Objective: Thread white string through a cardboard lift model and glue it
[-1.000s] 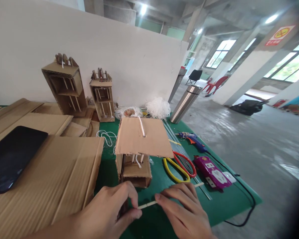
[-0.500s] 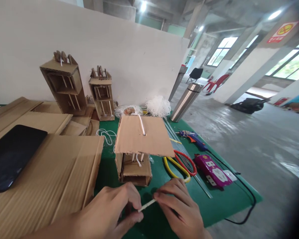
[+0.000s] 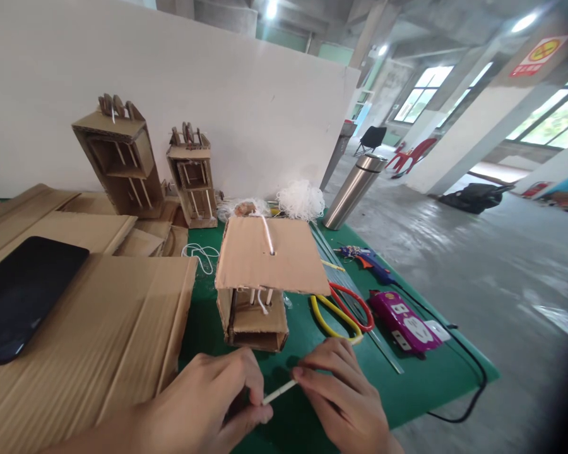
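Between my two hands is a short, thin, pale stick (image 3: 279,392), held just above the green tabletop. My left hand (image 3: 218,397) pinches its left end between thumb and fingers. At the other end, my right hand (image 3: 338,394) closes its fingertips on the stick; the tip there is hidden. Right behind the hands stands a small cardboard box model (image 3: 255,323) with an open front. A flat cardboard sheet (image 3: 269,268) lies on its top, with a white cord (image 3: 267,234) passing through a hole. Pale rods and a cord end show inside the box.
Scissors with red and yellow handles (image 3: 336,318), clear glue sticks (image 3: 383,350), a purple power strip (image 3: 407,323) and a glue gun (image 3: 366,261) lie to the right. A steel flask (image 3: 355,192) stands behind. Cardboard sheets (image 3: 137,302) and a black tablet (image 3: 28,296) cover the left.
Both hands stay in nearly the same place, still holding the stick. My left fingers have shifted slightly on its end. The view has moved very little.
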Demonstrator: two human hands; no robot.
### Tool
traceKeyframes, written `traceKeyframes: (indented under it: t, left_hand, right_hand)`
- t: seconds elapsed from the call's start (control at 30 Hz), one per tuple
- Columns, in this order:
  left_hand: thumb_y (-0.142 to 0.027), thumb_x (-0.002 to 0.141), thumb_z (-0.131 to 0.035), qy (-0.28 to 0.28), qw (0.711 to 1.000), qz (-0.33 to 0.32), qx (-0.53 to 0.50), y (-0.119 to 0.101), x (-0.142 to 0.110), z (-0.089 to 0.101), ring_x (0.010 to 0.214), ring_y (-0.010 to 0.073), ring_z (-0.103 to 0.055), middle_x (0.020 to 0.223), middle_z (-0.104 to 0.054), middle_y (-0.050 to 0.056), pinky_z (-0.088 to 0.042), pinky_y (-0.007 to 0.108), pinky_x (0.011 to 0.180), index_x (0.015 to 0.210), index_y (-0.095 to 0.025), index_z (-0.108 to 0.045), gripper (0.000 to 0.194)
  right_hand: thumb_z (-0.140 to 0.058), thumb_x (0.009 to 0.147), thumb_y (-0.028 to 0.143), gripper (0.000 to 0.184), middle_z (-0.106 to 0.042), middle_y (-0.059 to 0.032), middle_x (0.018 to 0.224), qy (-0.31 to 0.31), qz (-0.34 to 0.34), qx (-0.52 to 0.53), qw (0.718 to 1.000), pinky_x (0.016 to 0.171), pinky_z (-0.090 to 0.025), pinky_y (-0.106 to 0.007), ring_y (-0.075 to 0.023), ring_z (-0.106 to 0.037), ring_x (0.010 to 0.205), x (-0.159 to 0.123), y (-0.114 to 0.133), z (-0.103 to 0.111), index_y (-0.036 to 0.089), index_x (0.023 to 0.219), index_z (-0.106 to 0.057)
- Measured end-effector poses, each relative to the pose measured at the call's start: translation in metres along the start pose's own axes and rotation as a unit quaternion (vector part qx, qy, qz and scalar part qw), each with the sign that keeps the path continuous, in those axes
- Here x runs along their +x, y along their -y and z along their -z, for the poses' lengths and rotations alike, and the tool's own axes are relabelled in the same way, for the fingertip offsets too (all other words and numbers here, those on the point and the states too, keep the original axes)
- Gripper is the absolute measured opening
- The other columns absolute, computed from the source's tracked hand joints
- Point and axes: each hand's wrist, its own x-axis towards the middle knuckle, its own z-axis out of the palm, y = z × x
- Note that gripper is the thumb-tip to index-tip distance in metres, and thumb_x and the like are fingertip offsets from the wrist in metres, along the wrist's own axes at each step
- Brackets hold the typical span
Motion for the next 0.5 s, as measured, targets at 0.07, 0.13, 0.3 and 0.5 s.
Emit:
traceKeyframes:
  t: [0.07, 0.13, 0.3, 0.5]
  left_hand:
    - [-0.007, 0.084, -0.067, -0.001, 1.000, -0.007, -0.007, 0.0017, -0.0005, -0.0006, 0.066, 0.0100, -0.063, 0.088, -0.062, -0.007, -0.043, 0.019, 0.059, 0.094, -0.027, -0.041, 0.034]
    - [-0.009, 0.087, -0.065, -0.006, 1.000, -0.010, -0.012, 0.0029, -0.0005, -0.0009, 0.070, 0.0104, -0.064, 0.091, -0.062, -0.007, -0.046, 0.019, 0.063, 0.095, -0.027, -0.041, 0.032]
    - [-0.023, 0.100, -0.051, -0.027, 0.998, -0.045, -0.017, 0.0026, 0.0008, -0.0015, 0.066, 0.0096, -0.065, 0.084, -0.063, -0.006, -0.046, 0.018, 0.061, 0.093, -0.026, -0.041, 0.013]
    - [-0.024, 0.100, -0.050, -0.058, 0.998, -0.033, 0.000, 0.0031, 0.0002, -0.0024, 0.062, 0.0100, -0.062, 0.076, -0.059, -0.007, -0.045, 0.018, 0.056, 0.089, -0.025, -0.041, 0.014]
  right_hand:
    - [-0.055, 0.089, -0.002, 0.023, -0.069, -0.0041, 0.078, 0.000, 0.001, 0.001, 1.000, 0.064, -0.044, -0.033, -0.0161, -0.058, 0.070, -0.0003, 0.0000, -0.0001, 0.016, 0.096, -0.066]
    - [-0.054, 0.089, -0.003, 0.023, -0.069, -0.0038, 0.079, 0.000, 0.001, 0.000, 1.000, 0.064, -0.044, -0.033, -0.0159, -0.058, 0.069, -0.0006, -0.0002, -0.0001, 0.016, 0.096, -0.066]
    - [-0.055, 0.089, -0.003, 0.023, -0.068, -0.0039, 0.081, 0.019, 0.000, 0.000, 1.000, 0.065, -0.042, -0.033, -0.0156, -0.056, 0.071, -0.0038, -0.0019, -0.0005, 0.016, 0.096, -0.065]
    - [-0.057, 0.088, -0.004, 0.022, -0.066, -0.0054, 0.079, 0.027, 0.003, -0.019, 0.999, 0.064, -0.040, -0.033, -0.0159, -0.053, 0.070, -0.0067, -0.0020, -0.0009, 0.013, 0.099, -0.066]
